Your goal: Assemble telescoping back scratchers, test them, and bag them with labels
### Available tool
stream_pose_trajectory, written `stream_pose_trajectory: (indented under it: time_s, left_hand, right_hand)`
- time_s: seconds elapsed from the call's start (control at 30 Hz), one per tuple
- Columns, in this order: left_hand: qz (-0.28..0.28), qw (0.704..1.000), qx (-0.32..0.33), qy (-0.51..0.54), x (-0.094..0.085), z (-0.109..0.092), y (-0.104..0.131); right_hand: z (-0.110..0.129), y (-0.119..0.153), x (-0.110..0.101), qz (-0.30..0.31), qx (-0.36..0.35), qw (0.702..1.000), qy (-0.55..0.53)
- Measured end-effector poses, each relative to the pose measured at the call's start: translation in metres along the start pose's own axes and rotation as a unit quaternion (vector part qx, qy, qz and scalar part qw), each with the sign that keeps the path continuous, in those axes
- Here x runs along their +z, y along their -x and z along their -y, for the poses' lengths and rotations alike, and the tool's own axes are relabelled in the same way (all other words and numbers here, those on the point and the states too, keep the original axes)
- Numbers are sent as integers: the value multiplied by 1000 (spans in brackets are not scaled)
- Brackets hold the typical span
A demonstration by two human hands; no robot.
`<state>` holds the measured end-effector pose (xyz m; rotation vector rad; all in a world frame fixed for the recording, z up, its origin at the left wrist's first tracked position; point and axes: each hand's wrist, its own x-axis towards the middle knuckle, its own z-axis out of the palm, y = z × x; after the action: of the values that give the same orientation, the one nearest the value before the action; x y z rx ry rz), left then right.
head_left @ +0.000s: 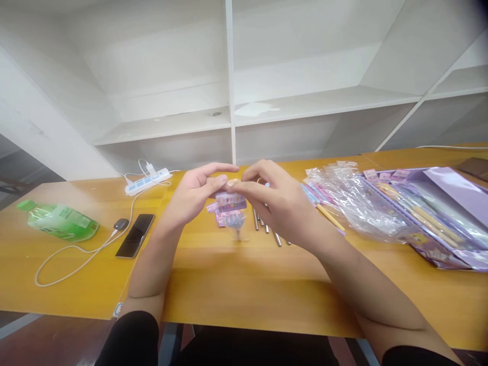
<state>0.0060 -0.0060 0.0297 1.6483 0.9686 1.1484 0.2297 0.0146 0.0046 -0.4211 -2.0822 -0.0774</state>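
My left hand (192, 195) pinches a small purple printed packet (231, 201) near its top edge, between thumb and fingers. From the other side, my right hand (280, 195) is closed with its fingertips at the same top edge. A clear, bluish part (234, 221) hangs below the printed strip; motion blur hides what is inside. Pink-purple cards (220, 217) lie on the table just behind the packet. Several silver rods, perhaps pens (277, 239), lie partly under my right hand.
Clear plastic sleeves (366, 208) and a purple box (412, 218) of pens are on the right of the wooden table (244, 284). To the left lie a phone (135, 235), a green bottle (59, 222), a white cable and a power strip (148, 182). White shelves (297, 109) stand behind.
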Motion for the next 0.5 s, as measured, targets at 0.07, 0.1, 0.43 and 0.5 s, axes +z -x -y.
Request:
stream_pose_trajectory:
  time_s: [0.07, 0.1, 0.43, 0.5]
  left_hand:
    - [-19, 1000, 10, 5, 2, -3, 3]
    - [-25, 1000, 14, 7, 4, -4, 4]
    - [-59, 997, 38, -33, 9, -7, 5]
    - [-52, 997, 39, -28, 10, -6, 5]
  right_hand:
    - [2, 0, 0, 11, 4, 1000, -10]
    - [3, -1, -1, 14, 5, 1000, -18]
    - [1, -2, -1, 60, 38, 994, -79]
    - [-2, -2, 2, 47, 41, 993, -97]
